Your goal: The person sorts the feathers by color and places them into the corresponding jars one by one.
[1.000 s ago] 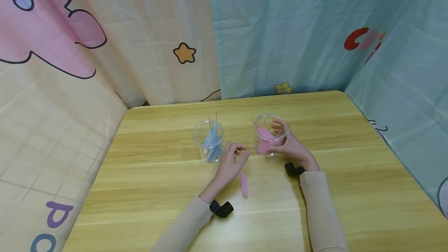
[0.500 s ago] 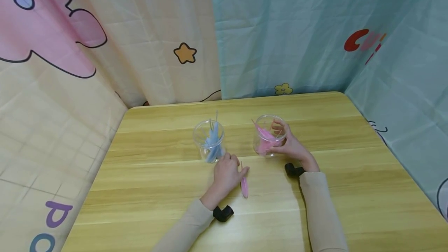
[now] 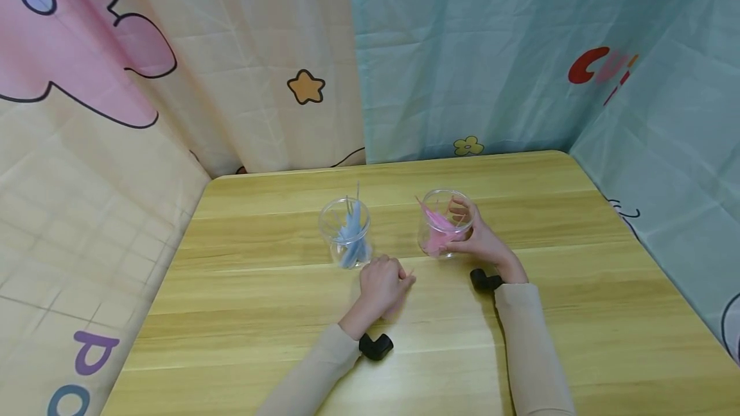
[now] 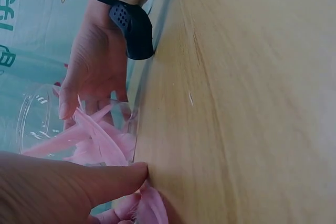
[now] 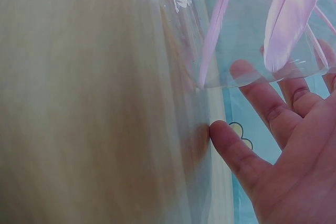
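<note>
My left hand (image 3: 381,284) is low over the table, pinching a pink feather (image 4: 151,205) between thumb and fingers. From above, most of that feather is hidden under the hand; its quill and pink vane show at the right side. Wrapped around the right side of a clear cup (image 3: 423,236) is my right hand (image 3: 485,242), thumb in front and fingers behind. Several pink feathers (image 3: 440,233) stand in this cup, some quills reaching its rim. In the right wrist view, fingertips (image 5: 244,72) show against the cup's wall.
Left of the pink feathers' cup stands a second clear cup (image 3: 326,236) with several blue feathers (image 3: 352,233), just beyond my left hand. The wooden table (image 3: 260,307) meets a printed curtain (image 3: 260,50) at its back edge.
My left hand has come down from beside the blue feathers' cup onto the loose pink feather and pinched it, and the feather has tilted. The right hand stays at its cup.
</note>
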Available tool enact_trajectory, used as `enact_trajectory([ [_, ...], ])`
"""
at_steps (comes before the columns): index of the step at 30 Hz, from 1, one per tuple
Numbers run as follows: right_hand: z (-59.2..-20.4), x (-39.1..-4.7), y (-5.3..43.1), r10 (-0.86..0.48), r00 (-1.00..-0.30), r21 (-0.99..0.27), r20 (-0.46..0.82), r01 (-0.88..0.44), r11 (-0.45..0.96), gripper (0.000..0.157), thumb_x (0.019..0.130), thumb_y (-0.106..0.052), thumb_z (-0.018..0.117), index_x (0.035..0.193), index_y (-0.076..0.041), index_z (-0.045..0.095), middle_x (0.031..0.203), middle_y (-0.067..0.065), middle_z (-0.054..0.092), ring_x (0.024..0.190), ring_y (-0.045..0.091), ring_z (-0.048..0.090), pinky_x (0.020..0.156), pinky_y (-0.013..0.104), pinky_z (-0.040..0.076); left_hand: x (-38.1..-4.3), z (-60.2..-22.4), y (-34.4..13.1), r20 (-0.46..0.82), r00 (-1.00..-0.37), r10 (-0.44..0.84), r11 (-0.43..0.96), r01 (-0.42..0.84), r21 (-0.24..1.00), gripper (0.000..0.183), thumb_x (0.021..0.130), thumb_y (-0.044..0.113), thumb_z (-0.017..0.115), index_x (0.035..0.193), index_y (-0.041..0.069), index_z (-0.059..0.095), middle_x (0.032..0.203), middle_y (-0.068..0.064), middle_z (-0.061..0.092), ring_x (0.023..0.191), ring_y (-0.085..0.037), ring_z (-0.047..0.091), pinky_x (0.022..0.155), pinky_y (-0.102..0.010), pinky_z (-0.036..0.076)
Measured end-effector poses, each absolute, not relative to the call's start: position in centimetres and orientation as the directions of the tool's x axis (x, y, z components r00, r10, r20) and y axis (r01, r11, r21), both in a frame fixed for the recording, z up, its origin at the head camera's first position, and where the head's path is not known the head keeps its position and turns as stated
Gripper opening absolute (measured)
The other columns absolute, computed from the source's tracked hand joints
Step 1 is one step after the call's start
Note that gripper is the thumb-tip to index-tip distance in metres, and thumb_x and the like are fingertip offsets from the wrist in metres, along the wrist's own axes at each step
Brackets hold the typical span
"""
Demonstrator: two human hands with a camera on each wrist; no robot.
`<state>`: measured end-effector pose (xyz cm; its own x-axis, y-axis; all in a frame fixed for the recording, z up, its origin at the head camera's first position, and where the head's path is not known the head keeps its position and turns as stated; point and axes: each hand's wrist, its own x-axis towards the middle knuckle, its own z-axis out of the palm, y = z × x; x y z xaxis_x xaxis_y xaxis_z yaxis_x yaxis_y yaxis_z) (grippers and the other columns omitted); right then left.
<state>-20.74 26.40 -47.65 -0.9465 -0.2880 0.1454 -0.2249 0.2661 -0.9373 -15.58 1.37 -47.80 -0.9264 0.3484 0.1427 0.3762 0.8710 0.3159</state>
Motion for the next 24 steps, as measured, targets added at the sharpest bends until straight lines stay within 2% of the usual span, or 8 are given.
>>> enact_trajectory([
  [7,-47.7,-20.7,26.4,-0.280,-0.950,-0.936,0.136,-0.216,0.278,0.102,0.071,-0.006,0.083,0.146,-0.025,0.017,0.145,0.019,0.026,0.130,0.038,0.027,0.099,0.057,0.032,-15.8,-47.1,1.7,0.090,-0.914,0.395,0.864,0.402,0.302,0.027,0.082,0.041,0.072,0.060,0.025,0.068,0.066,0.008,0.052,0.064,-0.012,0.049,0.054,-0.025,0.038],
  [12,-47.6,-20.7,26.5,-0.286,-0.948,-0.938,0.143,-0.222,0.265,0.103,0.071,-0.004,0.083,0.147,-0.018,0.014,0.145,0.020,0.025,0.130,0.039,0.027,0.099,0.057,0.032,-15.9,-46.5,1.8,0.063,-0.884,0.463,0.852,0.463,0.242,0.029,0.086,0.037,0.068,0.062,0.022,0.069,0.066,0.007,0.050,0.064,-0.013,0.047,0.056,-0.025,0.038],
  [16,-47.5,-20.6,26.4,-0.281,-0.950,-0.941,0.133,-0.210,0.267,0.103,0.071,-0.005,0.083,0.147,-0.016,0.013,0.146,0.019,0.025,0.131,0.039,0.026,0.099,0.056,0.033,-16.1,-46.4,1.8,0.046,-0.860,0.509,0.826,0.502,0.256,0.036,0.089,0.033,0.065,0.054,0.022,0.064,0.064,0.006,0.048,0.065,-0.015,0.047,0.057,-0.027,0.038],
  [20,-47.5,-20.6,26.5,-0.277,-0.952,-0.940,0.128,-0.206,0.273,0.103,0.072,-0.006,0.083,0.147,-0.019,0.014,0.146,0.018,0.025,0.131,0.038,0.026,0.098,0.056,0.033,-16.6,-46.5,1.6,-0.016,-0.841,0.540,0.782,0.495,0.378,0.032,0.089,0.031,0.063,0.059,0.023,0.062,0.066,0.009,0.051,0.067,-0.012,0.050,0.057,-0.026,0.041],
  [24,-47.6,-20.7,26.5,-0.284,-0.949,-0.937,0.138,-0.218,0.272,0.102,0.073,-0.006,0.082,0.147,-0.018,0.013,0.146,0.019,0.025,0.131,0.039,0.026,0.097,0.056,0.034,-17.3,-46.2,1.6,-0.070,-0.810,0.582,0.661,0.421,0.621,0.020,0.091,0.030,0.062,0.076,0.018,0.066,0.069,0.010,0.056,0.063,-0.008,0.051,0.056,-0.023,0.042],
])
